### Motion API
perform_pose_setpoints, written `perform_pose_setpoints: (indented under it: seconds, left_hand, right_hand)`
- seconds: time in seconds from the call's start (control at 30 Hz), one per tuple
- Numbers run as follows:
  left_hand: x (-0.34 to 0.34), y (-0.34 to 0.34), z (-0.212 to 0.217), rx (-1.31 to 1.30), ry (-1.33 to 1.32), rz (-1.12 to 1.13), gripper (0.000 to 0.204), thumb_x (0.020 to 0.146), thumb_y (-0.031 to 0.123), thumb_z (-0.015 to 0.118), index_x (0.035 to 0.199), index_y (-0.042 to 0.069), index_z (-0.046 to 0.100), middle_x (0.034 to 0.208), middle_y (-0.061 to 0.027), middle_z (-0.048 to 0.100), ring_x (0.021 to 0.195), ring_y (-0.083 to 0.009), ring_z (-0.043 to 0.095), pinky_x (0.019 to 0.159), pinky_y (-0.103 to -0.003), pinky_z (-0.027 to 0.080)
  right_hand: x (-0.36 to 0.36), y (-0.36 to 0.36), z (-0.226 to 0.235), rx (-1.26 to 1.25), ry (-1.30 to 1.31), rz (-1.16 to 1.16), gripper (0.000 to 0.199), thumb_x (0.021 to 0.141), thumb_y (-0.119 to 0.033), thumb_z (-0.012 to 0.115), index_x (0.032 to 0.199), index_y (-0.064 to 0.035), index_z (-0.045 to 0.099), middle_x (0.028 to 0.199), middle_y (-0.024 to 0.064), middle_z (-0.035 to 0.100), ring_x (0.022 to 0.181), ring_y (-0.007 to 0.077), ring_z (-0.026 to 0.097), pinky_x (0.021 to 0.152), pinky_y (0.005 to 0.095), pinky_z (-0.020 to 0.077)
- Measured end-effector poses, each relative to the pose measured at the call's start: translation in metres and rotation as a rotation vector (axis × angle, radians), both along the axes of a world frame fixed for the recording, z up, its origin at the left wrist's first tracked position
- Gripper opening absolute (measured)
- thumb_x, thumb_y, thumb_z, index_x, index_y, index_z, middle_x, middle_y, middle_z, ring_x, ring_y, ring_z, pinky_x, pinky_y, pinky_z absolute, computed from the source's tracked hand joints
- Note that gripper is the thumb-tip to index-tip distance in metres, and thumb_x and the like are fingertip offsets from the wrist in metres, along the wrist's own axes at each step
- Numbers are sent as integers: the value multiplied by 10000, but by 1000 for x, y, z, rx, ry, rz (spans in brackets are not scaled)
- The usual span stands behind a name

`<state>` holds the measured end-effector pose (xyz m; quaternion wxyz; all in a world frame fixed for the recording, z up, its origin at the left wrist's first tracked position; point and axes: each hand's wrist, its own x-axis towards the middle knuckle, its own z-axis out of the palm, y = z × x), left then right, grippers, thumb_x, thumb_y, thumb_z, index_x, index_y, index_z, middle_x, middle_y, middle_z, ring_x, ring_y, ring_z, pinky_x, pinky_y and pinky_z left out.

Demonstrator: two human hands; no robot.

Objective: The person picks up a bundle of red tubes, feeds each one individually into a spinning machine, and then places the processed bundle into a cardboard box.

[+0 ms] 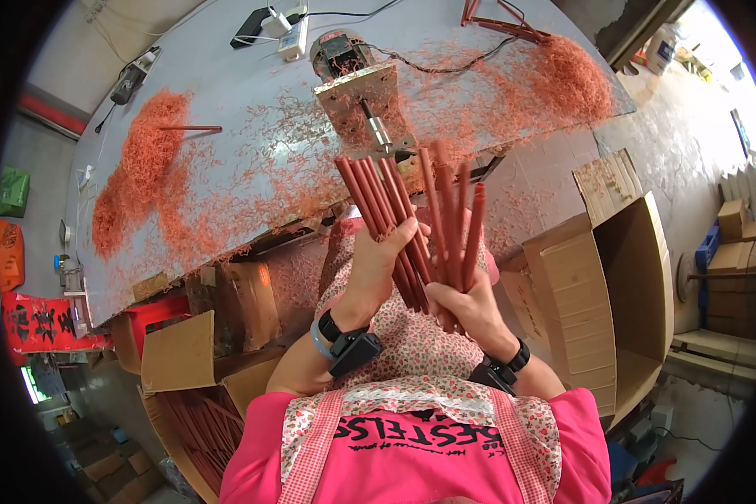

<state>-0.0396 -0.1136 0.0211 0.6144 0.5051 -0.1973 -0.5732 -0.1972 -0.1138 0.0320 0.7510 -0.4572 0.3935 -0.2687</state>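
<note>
My left hand (381, 258) is closed round a bundle of several reddish-brown rods (370, 189), which stand tilted above my lap. Just right of it, my right hand (472, 307) grips a second group of similar rods (454, 223), spread a little like a fan. The lower ends of the two groups come close together, and I cannot tell whether they touch. Beyond the rods, at the table's near edge, a motor (342, 55) with a metal plate (357, 105) and a silver chuck (378, 133) points toward me.
Orange-red shavings lie over the grey table (252, 63), heaped in a left pile (147, 143) and a right pile (573, 80). An open cardboard box (580, 294) stands at my right. Another box (176, 353) at my left holds many rods (202, 428). A power strip (293, 40) lies at the back.
</note>
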Motion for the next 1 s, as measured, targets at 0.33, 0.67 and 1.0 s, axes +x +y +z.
perform_pose_setpoints:
  seconds: [0.33, 0.67, 1.0]
  left_hand:
    - [0, 26, -15, 36, -12, -105, 239, 858, 110, 630, 1066, 4, 581, 867, -55, 640, 781, -131, 615, 692, -266, 504]
    - [9, 35, -11, 96, 49, -105, 251, 847, 123, 658, 1056, 4, 586, 876, -59, 646, 792, -126, 618, 716, -261, 494]
    - [6, 11, -4, 23, -85, -9, 247, 857, 155, 646, 1054, 15, 593, 875, -43, 639, 788, -122, 607, 733, -265, 483]
  right_hand:
    - [9, -19, -17, -78, 24, -78, 314, 836, -83, 622, 1133, -2, 561, 606, -14, 524, 445, 52, 472, 381, 214, 351]
    - [-7, -4, 0, 79, 146, -11, 245, 823, -86, 620, 1046, 10, 584, 559, -10, 498, 395, 61, 447, 342, 220, 330]
    - [0, -11, -13, 49, -3, 11, 231, 823, -101, 621, 1014, 6, 547, 643, 20, 563, 492, 76, 517, 434, 207, 406]
